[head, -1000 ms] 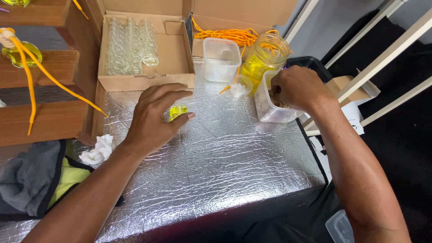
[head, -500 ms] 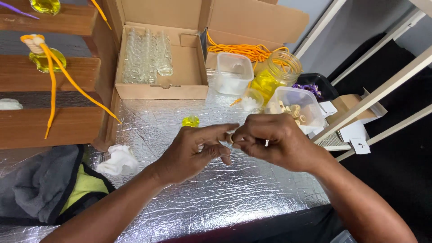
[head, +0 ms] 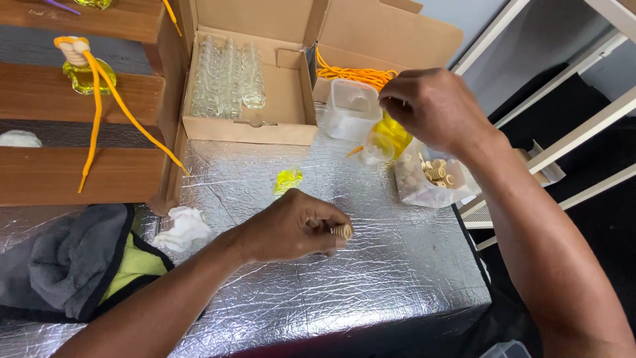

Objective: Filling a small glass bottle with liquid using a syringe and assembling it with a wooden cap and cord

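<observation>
My left hand (head: pixel 291 229) rests low over the foil-covered table (head: pixel 344 292), its fingertips pinched on a small ribbed wooden cap (head: pixel 342 231). A small yellow-filled glass bottle (head: pixel 287 179) lies on the foil just beyond it. My right hand (head: pixel 434 109) is raised at the back right above a jar of yellow liquid (head: pixel 392 134), with its fingers curled together near a bundle of orange cords (head: pixel 354 75). What those fingers hold is hidden.
An open cardboard box (head: pixel 285 99) holds several empty glass bottles (head: pixel 228 76). Near it are a clear plastic tub (head: pixel 351 109) and a tub of wooden caps (head: pixel 430 179). A wooden shelf (head: pixel 79 172) at left carries a corded yellow bottle (head: pixel 83 74). Grey cloth (head: pixel 59 265) and white tissue (head: pixel 187 229) lie front left.
The hands were together over the table's middle. Now my right hand has lifted away to the back right near the cords, and my left hand keeps the wooden cap.
</observation>
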